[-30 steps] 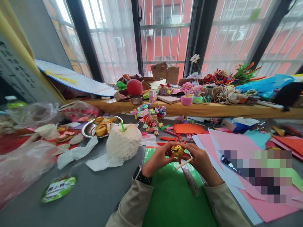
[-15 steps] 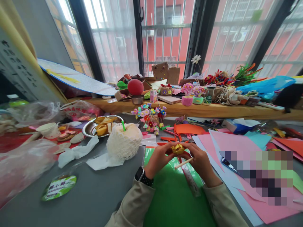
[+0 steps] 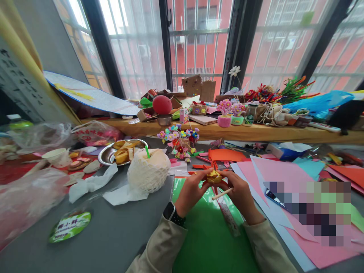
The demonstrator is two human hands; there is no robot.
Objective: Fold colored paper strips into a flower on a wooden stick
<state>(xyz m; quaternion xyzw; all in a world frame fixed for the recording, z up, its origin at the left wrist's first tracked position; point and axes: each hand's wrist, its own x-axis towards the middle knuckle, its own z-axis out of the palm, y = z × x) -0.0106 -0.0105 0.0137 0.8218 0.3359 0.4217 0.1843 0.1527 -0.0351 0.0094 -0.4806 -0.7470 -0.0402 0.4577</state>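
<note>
Between the fingertips of both hands is a small folded gold paper piece point(image 3: 214, 176), with red paper showing below it. My left hand point(image 3: 193, 191) pinches its left side, thumb underneath. On the right side, my right hand point(image 3: 239, 191) grips it the same way and also keeps a thin pale wooden stick point(image 3: 222, 194) tucked in its fingers, the tip pointing down and left. Both hands are above a green mat point(image 3: 207, 235). A narrow patterned clear strip point(image 3: 229, 218), perhaps a ruler, lies on that mat under the right hand.
A coconut point(image 3: 148, 170) in white foam netting, with a green straw, stands left of the mat. Behind it sits a metal bowl point(image 3: 104, 158) with banana peels. Pink paper sheets point(image 3: 273, 172) lie at right. Colourful craft flowers point(image 3: 179, 140) stand ahead, near the cluttered windowsill point(image 3: 127, 127).
Both hands stay nearly in place around the gold piece, which has tilted slightly. The stick's tip has shifted a little to the right and up.
</note>
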